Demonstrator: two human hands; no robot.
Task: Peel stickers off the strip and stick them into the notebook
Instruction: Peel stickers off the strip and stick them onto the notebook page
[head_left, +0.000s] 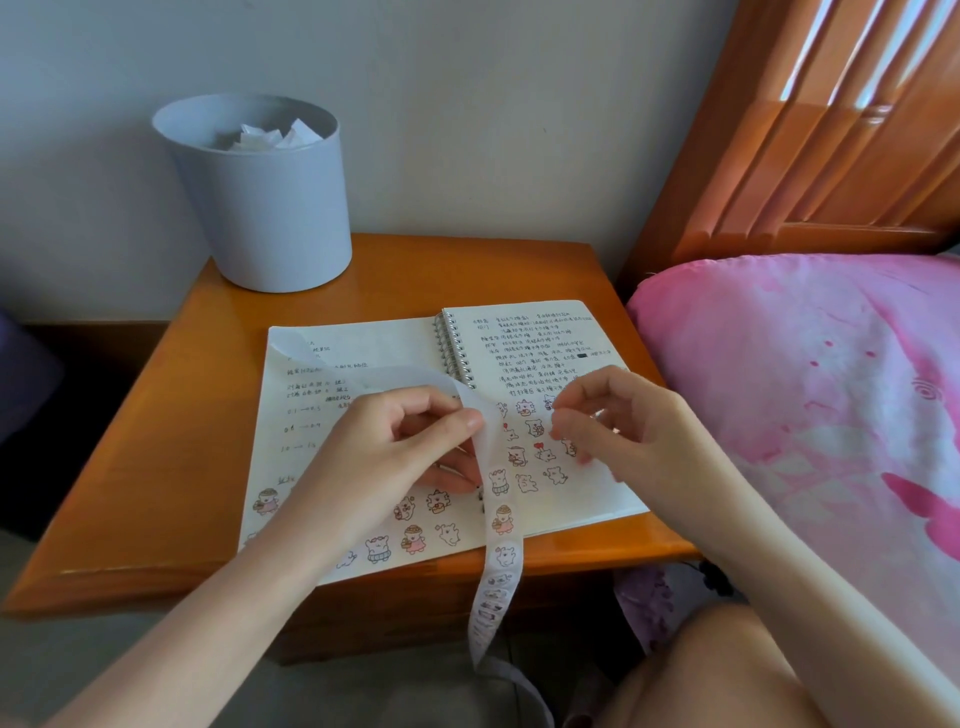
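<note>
We sticker our notebook (379, 345).
Our left hand (395, 447) pinches the strip (503, 525), lying near-to-far just left of our right hand (623, 421), whose grip we cannot make out.

Left side: bare desk (156, 467) runs beside the notebook (519, 343), from the front edge to the waste bin (260, 208).
Back left corner: the grey waste bin, paper scraps inside, stands close to the wall (467, 130).
Behind notebook: narrow bare desk below the wall.
Right side: pink bedding (805, 389) rises just beside the desk edge, with a wooden headboard (805, 130) behind it.
Over pages: the sticker strip (498, 525) arcs across the spiral and hangs past the front edge; left hand (384, 452) and right hand (628, 415) fill the middle.
</note>
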